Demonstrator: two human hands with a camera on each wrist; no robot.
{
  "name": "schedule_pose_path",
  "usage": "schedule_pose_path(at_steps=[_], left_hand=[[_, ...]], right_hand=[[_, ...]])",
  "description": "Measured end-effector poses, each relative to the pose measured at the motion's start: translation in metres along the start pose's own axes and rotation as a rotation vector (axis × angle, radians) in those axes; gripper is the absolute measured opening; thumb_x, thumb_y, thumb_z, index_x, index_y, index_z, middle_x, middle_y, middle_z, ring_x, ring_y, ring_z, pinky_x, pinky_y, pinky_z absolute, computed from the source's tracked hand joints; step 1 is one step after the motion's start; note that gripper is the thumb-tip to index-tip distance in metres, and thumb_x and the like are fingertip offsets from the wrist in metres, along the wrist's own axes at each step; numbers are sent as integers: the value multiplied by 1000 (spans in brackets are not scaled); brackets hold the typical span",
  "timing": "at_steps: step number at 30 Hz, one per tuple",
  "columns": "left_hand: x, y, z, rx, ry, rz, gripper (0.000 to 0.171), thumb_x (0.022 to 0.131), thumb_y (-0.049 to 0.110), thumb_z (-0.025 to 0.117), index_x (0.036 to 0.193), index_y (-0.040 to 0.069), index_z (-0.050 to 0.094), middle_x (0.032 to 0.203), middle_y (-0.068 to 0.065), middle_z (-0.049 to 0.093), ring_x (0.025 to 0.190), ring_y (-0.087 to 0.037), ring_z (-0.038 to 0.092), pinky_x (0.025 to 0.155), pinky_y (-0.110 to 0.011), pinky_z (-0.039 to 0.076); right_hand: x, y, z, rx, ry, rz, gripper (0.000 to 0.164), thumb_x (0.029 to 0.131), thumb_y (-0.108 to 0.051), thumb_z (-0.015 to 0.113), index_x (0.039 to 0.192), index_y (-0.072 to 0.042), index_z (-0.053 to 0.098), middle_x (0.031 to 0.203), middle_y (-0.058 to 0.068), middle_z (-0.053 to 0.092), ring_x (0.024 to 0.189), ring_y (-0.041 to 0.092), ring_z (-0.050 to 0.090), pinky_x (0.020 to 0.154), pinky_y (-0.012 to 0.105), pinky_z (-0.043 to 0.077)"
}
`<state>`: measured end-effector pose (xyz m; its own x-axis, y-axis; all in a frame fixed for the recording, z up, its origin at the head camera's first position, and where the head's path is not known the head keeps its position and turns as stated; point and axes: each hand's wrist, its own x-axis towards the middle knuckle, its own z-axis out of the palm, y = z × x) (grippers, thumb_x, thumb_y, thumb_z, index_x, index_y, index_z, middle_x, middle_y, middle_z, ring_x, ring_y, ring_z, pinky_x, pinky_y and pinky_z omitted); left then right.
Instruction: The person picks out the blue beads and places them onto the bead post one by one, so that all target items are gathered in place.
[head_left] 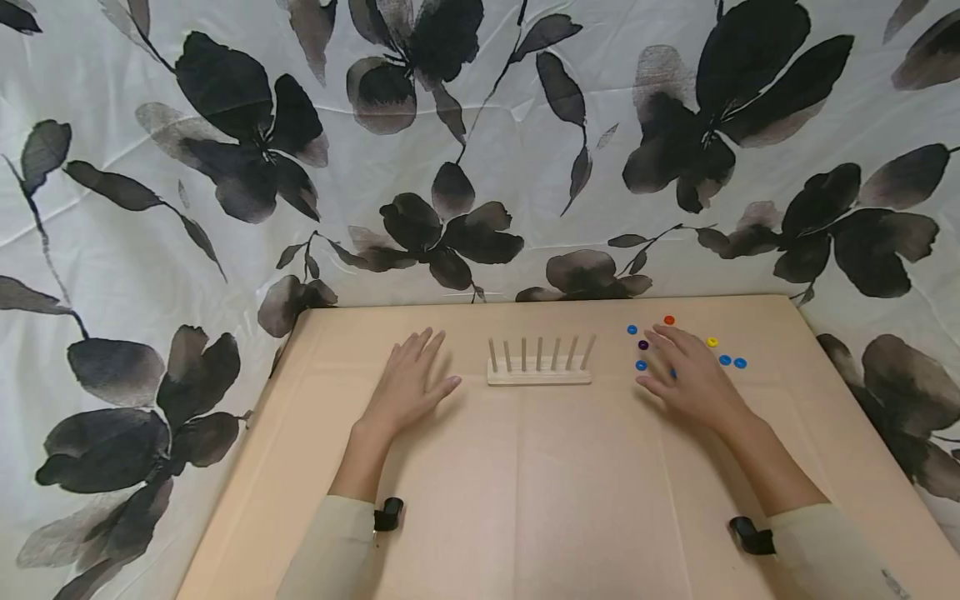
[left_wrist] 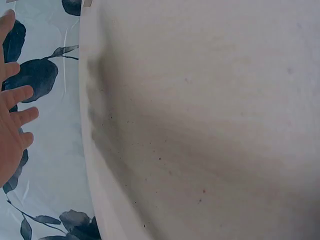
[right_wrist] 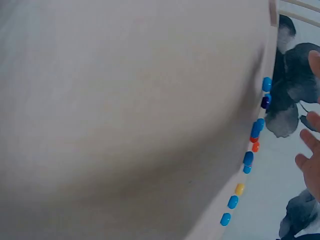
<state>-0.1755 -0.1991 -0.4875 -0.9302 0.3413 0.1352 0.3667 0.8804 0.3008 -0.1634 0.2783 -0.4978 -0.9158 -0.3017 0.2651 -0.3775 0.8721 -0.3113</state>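
Note:
In the head view a pale wooden peg rack (head_left: 540, 377) stands upright on the table, with several thin pegs in a row. My left hand (head_left: 408, 387) is left of the rack, fingers extended and thumb toward it, holding nothing. Above several small beads hovers my right hand (head_left: 686, 371), its fingers loosely spread. Around it lie a red bead (head_left: 669, 320), a yellow bead (head_left: 712, 342), a dark purple bead (head_left: 643, 345) and blue beads (head_left: 725, 360); the hand hides part of the group. The right wrist view shows the row of beads, including a yellow one (right_wrist: 240, 189), below the raised fingers (right_wrist: 311, 140).
The light wooden table (head_left: 570, 500) reaches back to a white cloth with dark flowers (head_left: 442, 233). That cloth also hangs along both sides. Black bands (head_left: 388, 514) are on the wrists, by the pale sleeves (head_left: 330, 550).

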Motion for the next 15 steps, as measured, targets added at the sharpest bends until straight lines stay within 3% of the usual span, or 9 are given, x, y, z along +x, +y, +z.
schedule_pose_path(at_steps=[6,15], left_hand=[[5,-1,6,-128,12,38,87,94,63,62,162,15,34,165,-15,37,154,-40,31,126,-56,20],[17,5,15,-256,-27,54,89,86,52,79,157,12,42,158,-11,48,148,-33,42,122,-50,32]], right_hand=[[-2,7,9,129,-15,-9,72,86,-28,84,145,0,54,149,22,49,138,46,43,109,66,36],[-4,13,17,159,-66,61,68,88,-29,83,146,-6,55,147,19,52,138,43,43,110,65,38]])
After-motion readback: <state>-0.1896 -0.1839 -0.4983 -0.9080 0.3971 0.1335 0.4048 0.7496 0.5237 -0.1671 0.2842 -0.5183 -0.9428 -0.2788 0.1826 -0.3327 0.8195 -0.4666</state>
